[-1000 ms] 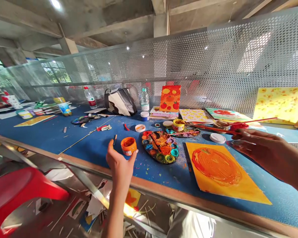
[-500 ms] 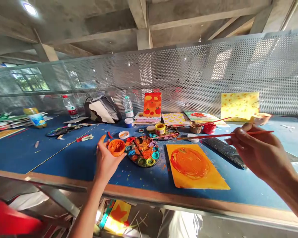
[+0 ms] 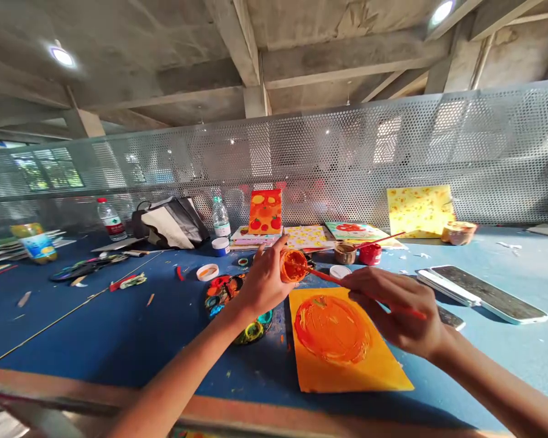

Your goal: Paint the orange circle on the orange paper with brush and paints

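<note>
My left hand (image 3: 265, 274) holds a small orange paint jar (image 3: 294, 265) tilted with its open mouth towards my right hand. My right hand (image 3: 395, 310) grips a thin red-handled paintbrush (image 3: 369, 294), whose tip reaches the jar's mouth. Both hands hover just above a sheet of yellow-orange paper (image 3: 347, 371) bearing a thickly painted orange round fruit. Left of that sheet, a paint-caked palette (image 3: 223, 298) lies partly hidden under my left hand and forearm.
A blue table carries a brown jar (image 3: 344, 253), a red paint jar (image 3: 369, 254), and a white lid (image 3: 340, 271). Two dark tablets or phones (image 3: 484, 292) lie at right. Fruit paintings (image 3: 265, 212) and bottles (image 3: 220, 218) stand before a perforated metal screen (image 3: 329, 152).
Both hands have moved inward over the painted sheet, and the brush tip has come to the jar's mouth. The jar is tilted further, and the view has swung, showing the tablets at right.
</note>
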Motion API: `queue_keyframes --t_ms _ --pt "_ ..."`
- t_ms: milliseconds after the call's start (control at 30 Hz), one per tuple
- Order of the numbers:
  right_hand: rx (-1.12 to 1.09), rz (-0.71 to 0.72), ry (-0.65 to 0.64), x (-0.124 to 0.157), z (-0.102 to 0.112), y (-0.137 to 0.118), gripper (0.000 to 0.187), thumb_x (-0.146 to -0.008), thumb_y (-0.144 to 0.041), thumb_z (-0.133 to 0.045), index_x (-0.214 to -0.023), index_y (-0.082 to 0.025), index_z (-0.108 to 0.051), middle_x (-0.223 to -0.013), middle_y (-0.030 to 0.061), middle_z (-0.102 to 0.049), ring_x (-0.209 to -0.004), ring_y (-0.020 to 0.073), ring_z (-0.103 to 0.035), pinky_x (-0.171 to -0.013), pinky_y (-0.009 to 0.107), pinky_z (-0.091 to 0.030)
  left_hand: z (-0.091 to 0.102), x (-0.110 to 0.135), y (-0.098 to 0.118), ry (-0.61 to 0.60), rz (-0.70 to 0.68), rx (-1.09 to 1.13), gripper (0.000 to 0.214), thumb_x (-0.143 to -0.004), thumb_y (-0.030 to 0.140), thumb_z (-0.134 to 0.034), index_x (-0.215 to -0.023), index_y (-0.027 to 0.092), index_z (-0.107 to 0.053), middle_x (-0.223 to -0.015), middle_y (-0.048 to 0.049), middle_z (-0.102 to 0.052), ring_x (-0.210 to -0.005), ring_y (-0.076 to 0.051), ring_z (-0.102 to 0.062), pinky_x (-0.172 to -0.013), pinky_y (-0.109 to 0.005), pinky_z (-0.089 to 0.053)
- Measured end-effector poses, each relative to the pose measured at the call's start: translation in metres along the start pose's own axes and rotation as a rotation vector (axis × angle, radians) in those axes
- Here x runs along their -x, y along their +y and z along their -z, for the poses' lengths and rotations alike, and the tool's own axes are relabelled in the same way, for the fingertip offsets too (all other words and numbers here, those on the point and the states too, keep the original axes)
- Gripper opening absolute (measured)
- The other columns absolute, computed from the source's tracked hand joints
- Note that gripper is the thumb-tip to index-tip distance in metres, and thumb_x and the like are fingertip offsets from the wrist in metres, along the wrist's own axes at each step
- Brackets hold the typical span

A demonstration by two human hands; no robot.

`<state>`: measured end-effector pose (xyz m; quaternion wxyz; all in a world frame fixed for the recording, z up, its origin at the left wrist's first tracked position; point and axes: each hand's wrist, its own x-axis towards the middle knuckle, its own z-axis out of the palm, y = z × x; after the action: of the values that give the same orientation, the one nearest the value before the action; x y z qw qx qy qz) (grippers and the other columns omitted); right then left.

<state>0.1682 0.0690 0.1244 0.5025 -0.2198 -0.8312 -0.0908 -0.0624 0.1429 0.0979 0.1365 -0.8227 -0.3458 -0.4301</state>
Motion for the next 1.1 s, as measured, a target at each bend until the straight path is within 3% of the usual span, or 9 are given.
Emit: queue_keyframes --t_ms 100,200,333,467,633,833,967,1100 --pt "0.026 0.318 0.067 0.002 -0.01 0.009 0.025 -0.082 -0.001 -0.049 -0.097 -0.016 -0.063 -0.077 0.0081 -0.072 -0.072 0.0175 -0.069 -0.065 0.03 -0.059 -0.005 0.0 -0.003 -0.055 0.045 0.002 0.092 -0.067 0.015 -0.075 -0.142 0.022 -0.021 -0.117 -0.0107 -0.062 -0.11 -0.028 -0.062 -0.102 -0.051 -0.046" --pt "0.036 0.404 0.074 0.01 -0.019 0.018 0.024 -0.08 0.002 -0.05 -0.096 -0.01 -0.062 -0.081 0.0128 -0.072 -0.077 0.0202 -0.07 -0.069 0.032 -0.06 -0.005 0.005 -0.003 -0.113 0.16 0.04 0.094 -0.064 0.013 -0.075 -0.142 0.022 -0.022 -0.117 -0.0104 -0.061 -0.109 -0.029 -0.06 -0.098 -0.048 -0.049" --pt "0.002 0.334 0.01 0.017 -0.024 0.023 0.022 -0.085 -0.001 -0.048 -0.098 -0.013 -0.062 -0.085 0.0129 -0.074 -0.083 0.0204 -0.072 -0.073 0.032 -0.062 -0.002 0.011 -0.002 -0.17 0.274 0.075 0.095 -0.062 0.014 -0.075 -0.142 0.023 -0.025 -0.116 -0.0104 -0.061 -0.11 -0.029 -0.057 -0.096 -0.046 -0.05" --pt "-0.064 0.206 -0.018 0.017 -0.025 0.023 0.022 -0.088 -0.003 -0.048 -0.099 -0.015 -0.061 -0.08 0.0102 -0.074 -0.079 0.0182 -0.073 -0.07 0.027 -0.062 -0.001 0.015 -0.003 -0.17 0.209 0.038 0.092 -0.062 0.011 -0.072 -0.141 0.022 -0.027 -0.117 -0.0104 -0.06 -0.112 -0.029 -0.056 -0.101 -0.048 -0.046" --pt "-0.049 0.298 0.026 0.02 -0.024 0.022 0.026 -0.085 0.0 -0.048 -0.102 -0.014 -0.061 -0.085 0.0118 -0.075 -0.086 0.0202 -0.074 -0.077 0.03 -0.063 -0.002 0.017 -0.003 -0.163 0.159 0.023 0.09 -0.063 0.012 -0.071 -0.141 0.02 -0.027 -0.119 -0.0111 -0.061 -0.113 -0.029 -0.057 -0.102 -0.049 -0.044" --pt "-0.067 0.294 -0.063 0.024 -0.025 0.026 0.027 -0.089 -0.002 -0.044 -0.106 -0.014 -0.06 -0.094 0.0132 -0.075 -0.095 0.0195 -0.072 -0.081 0.03 -0.062 -0.001 0.017 0.0 -0.121 0.213 0.023 0.088 -0.062 0.015 -0.073 -0.139 0.02 -0.032 -0.119 -0.0109 -0.061 -0.115 -0.03 -0.055 -0.098 -0.046 -0.048" --pt "-0.089 0.246 -0.067 0.029 -0.027 0.023 0.025 -0.088 -0.001 -0.046 -0.104 -0.014 -0.06 -0.091 0.0115 -0.075 -0.095 0.0185 -0.071 -0.082 0.027 -0.06 -0.004 0.018 -0.002 -0.103 0.064 -0.047 0.088 -0.063 0.012 -0.072 -0.139 0.019 -0.03 -0.113 -0.0081 -0.064 -0.106 -0.027 -0.06 -0.106 -0.049 -0.042" --pt "-0.154 -0.025 0.01 0.033 -0.029 0.02 0.02 -0.088 -0.003 -0.051 -0.095 -0.019 -0.061 -0.083 0.0056 -0.073 -0.077 0.014 -0.072 -0.065 0.02 -0.058 -0.008 0.021 -0.006 -0.071 -0.105 -0.119 0.086 -0.065 0.012 -0.072 -0.14 0.017 -0.028 -0.107 -0.0066 -0.066 -0.101 -0.025 -0.062 -0.113 -0.05 -0.034"
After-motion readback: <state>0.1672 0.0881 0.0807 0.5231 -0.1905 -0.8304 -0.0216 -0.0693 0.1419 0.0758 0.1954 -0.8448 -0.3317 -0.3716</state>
